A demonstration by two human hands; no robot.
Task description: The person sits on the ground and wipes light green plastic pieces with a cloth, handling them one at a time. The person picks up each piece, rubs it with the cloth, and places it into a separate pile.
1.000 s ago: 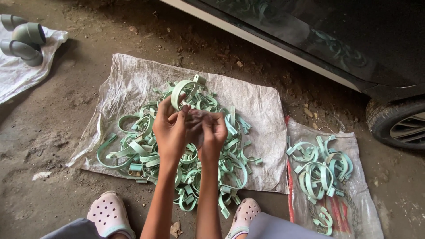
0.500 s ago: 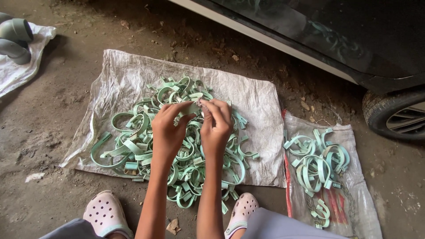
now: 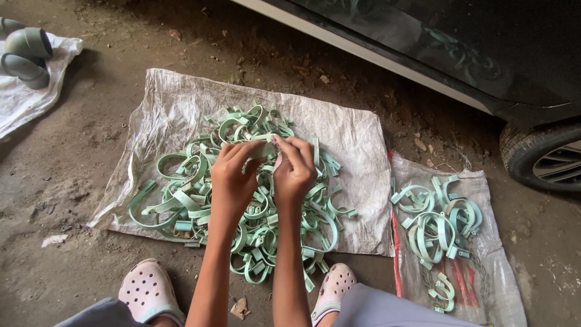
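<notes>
My left hand (image 3: 233,175) and my right hand (image 3: 295,172) are raised together over a heap of pale green plastic pipe clamps (image 3: 181,200) lying on a white woven sack (image 3: 351,139). Both hands pinch one green clamp (image 3: 264,149) between their fingertips; most of it is hidden behind the fingers. A second, smaller heap of the same clamps (image 3: 439,218) lies on another sack (image 3: 484,284) to the right.
A dark car body (image 3: 484,48) and its wheel (image 3: 544,160) stand at the top right. Grey pipe elbows (image 3: 27,51) rest on a white cloth (image 3: 24,100) at the top left. My feet in pale clogs (image 3: 145,290) sit on the dirt ground.
The hands have dropped a little and drawn closer together on the clamp, which a second ago was held higher as a visible loop. The camera view has shifted slightly.
</notes>
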